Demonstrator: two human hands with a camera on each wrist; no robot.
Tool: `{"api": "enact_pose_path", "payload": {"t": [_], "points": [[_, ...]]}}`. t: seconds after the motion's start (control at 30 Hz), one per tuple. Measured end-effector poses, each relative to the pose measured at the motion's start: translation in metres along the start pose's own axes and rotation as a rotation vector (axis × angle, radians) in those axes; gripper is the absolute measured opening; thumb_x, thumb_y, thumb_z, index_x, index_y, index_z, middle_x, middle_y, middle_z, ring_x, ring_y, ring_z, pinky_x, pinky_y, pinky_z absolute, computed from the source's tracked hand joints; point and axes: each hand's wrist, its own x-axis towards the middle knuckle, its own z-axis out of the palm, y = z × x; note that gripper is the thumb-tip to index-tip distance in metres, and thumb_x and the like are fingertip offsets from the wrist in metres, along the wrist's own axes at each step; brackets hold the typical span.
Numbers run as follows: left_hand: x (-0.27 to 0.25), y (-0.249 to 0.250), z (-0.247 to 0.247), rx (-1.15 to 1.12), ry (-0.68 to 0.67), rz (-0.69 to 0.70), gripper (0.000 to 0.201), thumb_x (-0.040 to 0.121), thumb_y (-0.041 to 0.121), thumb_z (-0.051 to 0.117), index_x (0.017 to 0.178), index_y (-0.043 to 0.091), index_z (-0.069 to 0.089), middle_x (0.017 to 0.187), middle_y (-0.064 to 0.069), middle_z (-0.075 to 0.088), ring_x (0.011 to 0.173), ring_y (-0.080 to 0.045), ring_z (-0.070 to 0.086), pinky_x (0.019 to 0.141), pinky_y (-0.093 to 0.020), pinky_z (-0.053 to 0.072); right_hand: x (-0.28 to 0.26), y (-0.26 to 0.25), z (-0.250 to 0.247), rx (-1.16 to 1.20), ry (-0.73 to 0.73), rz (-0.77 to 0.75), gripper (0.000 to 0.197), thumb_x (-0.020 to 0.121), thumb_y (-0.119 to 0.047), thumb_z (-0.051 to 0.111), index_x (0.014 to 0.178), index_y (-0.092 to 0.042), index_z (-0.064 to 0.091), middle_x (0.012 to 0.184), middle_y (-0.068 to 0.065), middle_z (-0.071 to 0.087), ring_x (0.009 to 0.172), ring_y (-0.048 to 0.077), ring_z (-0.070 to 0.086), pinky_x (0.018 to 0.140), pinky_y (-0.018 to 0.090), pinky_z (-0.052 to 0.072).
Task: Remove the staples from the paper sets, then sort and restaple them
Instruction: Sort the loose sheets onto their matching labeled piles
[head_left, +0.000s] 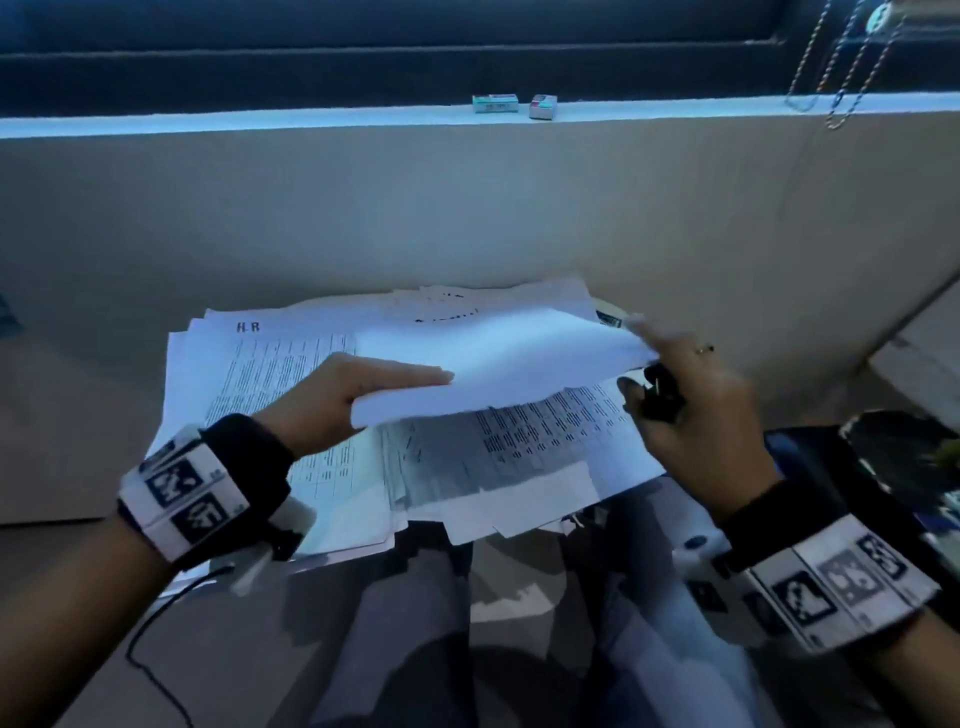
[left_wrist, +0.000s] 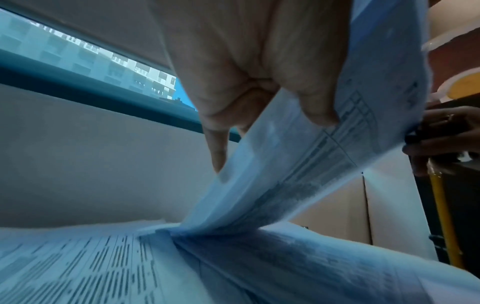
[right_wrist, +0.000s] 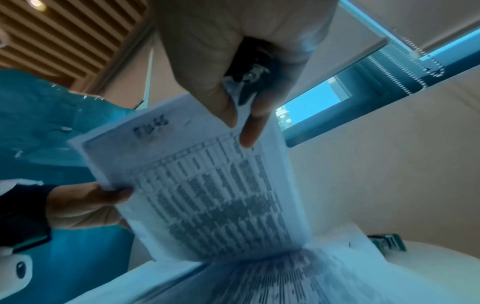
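A loose pile of printed paper sets lies spread on a small table in front of me. A few sheets are lifted off the pile and folded back, printed side down. My left hand holds their near left edge, fingers flat on top and thumb underneath. My right hand pinches their right corner between thumb and forefinger. Its other fingers curl round a black staple remover with metal claws. No staple shows clearly.
Two small staple boxes stand on the window sill above a beige wall. Blind chains hang at the top right. A small green box sits at the table's far right edge. Dark objects lie to the right.
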Motion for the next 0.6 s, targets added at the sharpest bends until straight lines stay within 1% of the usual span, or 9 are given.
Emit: {"api": "enact_pose_path", "payload": {"t": [0.07,0.17,0.23,0.3,0.33,0.4,0.47,0.53,0.6], "points": [[0.004,0.001,-0.008,-0.052,-0.027,-0.055,0.049,0.087,0.006,0.061,0.111,0.049,0.057,0.114,0.032,0.058,0.110,0.006,0.057,0.092,-0.008,0.042,0.008,0.009,-0.006,0.041,-0.051,0.045,0.030,0.075,-0.024,0.050,0.103,-0.022,0.060,0.084,0.004,0.062,0.068,0.014,0.046,0.058,0.028,0.035],[0.010,0.004,-0.027,0.009,-0.130,-0.082,0.051,0.086,0.013,0.059,0.109,0.058,0.051,0.120,0.028,0.056,0.117,0.008,0.050,0.095,-0.006,0.036,0.026,0.012,-0.022,0.016,-0.293,-0.024,0.025,0.069,-0.014,0.056,0.090,-0.029,0.053,0.077,-0.009,0.054,0.063,0.009,0.041,0.058,0.025,0.037],[0.014,0.005,-0.040,0.164,-0.189,-0.095,0.075,0.088,0.002,0.058,0.106,0.072,0.040,0.129,0.022,0.051,0.127,0.005,0.039,0.104,-0.017,0.032,0.036,0.009,-0.033,-0.072,-0.448,-0.081,0.021,0.067,-0.013,0.054,0.082,-0.028,0.058,0.076,-0.009,0.059,0.061,0.020,0.051,0.058,0.028,0.042],[0.018,0.006,-0.048,0.282,-0.283,-0.159,0.094,0.085,-0.009,0.053,0.095,0.082,0.035,0.130,0.022,0.047,0.130,0.002,0.035,0.108,-0.030,0.034,0.042,0.003,-0.037,-0.132,-0.522,-0.071,0.010,0.071,-0.016,0.055,0.074,-0.020,0.063,0.064,-0.007,0.059,0.057,0.023,0.057,0.055,0.028,0.042],[0.019,0.007,-0.050,0.280,-0.337,-0.196,0.089,0.085,-0.002,0.057,0.092,0.084,0.035,0.130,0.025,0.046,0.130,0.002,0.036,0.108,-0.031,0.034,0.044,0.001,-0.036,-0.121,-0.541,-0.013,0.007,0.075,-0.015,0.057,0.070,-0.017,0.062,0.057,-0.006,0.057,0.053,0.019,0.057,0.052,0.029,0.043],[0.018,0.019,-0.057,0.172,-0.370,-0.249,0.062,0.078,0.033,0.072,0.094,0.082,0.038,0.129,0.034,0.044,0.127,0.007,0.037,0.106,-0.015,0.030,0.049,-0.003,-0.029,-0.028,-0.580,0.166,0.013,0.078,-0.009,0.060,0.067,-0.013,0.056,0.052,0.001,0.056,0.042,0.011,0.058,0.048,0.030,0.048],[0.014,0.034,-0.068,-0.003,-0.340,-0.260,0.072,0.060,0.041,0.083,0.107,0.075,0.041,0.128,0.040,0.045,0.126,0.014,0.034,0.099,-0.002,0.025,0.055,-0.003,-0.021,0.077,-0.617,0.317,0.014,0.078,-0.004,0.063,0.069,-0.008,0.053,0.053,0.004,0.053,0.034,0.007,0.054,0.044,0.025,0.045],[0.015,0.056,-0.075,-0.108,-0.334,-0.274,0.092,0.040,0.051,0.084,0.118,0.069,0.038,0.129,0.039,0.046,0.127,0.016,0.032,0.104,-0.010,0.022,0.064,0.000,-0.013,0.145,-0.633,0.397,0.017,0.079,-0.003,0.066,0.070,-0.007,0.052,0.053,0.002,0.047,0.030,0.008,0.047,0.039,0.022,0.041],[0.024,0.077,-0.068,-0.047,-0.288,-0.276,0.096,0.034,0.067,0.078,0.122,0.064,0.039,0.127,0.032,0.051,0.124,0.009,0.041,0.105,-0.023,0.027,0.076,0.006,-0.007,0.196,-0.669,0.439,0.020,0.080,-0.002,0.067,0.071,-0.009,0.051,0.055,0.003,0.044,0.033,0.011,0.042,0.038,0.023,0.036]]}}
